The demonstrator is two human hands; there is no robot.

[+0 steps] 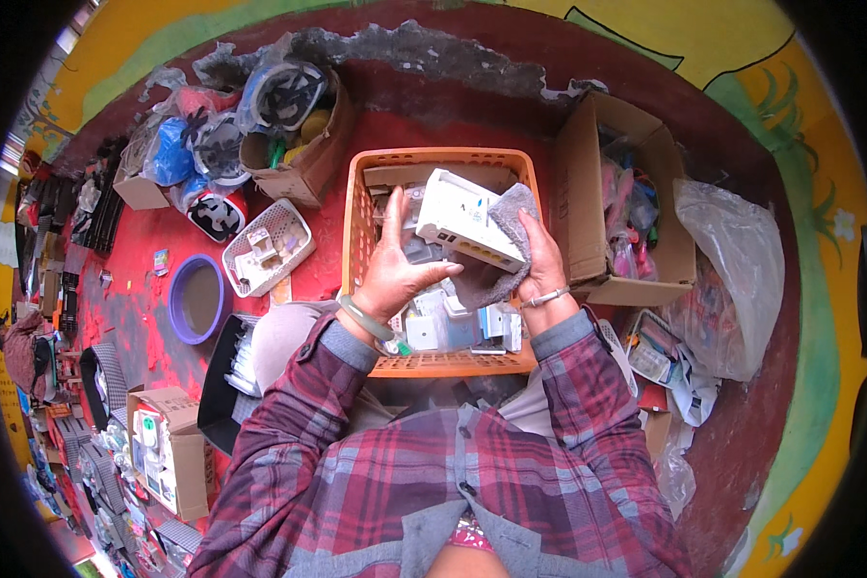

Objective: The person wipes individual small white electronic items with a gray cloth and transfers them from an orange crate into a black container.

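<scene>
My right hand (541, 258) grips a white router (462, 214) through a grey cloth (512, 214). A row of yellowish ports runs along the router's near side, and it is tilted above an orange plastic basket (356, 217). Part of the cloth hangs below the router. To its left my left hand (390, 270) is open, thumb and fingers spread, apart from the router. Beneath both hands the basket holds several white and grey plastic devices (440, 323), some hidden by the hands and the router.
Left of the basket are a white basket (301, 252) with small white parts and a purple-rimmed basin (222, 318). Cardboard boxes of goods stand at the far left (323, 169) and the right (636, 289). A clear plastic bag (742, 260) lies against the right wall.
</scene>
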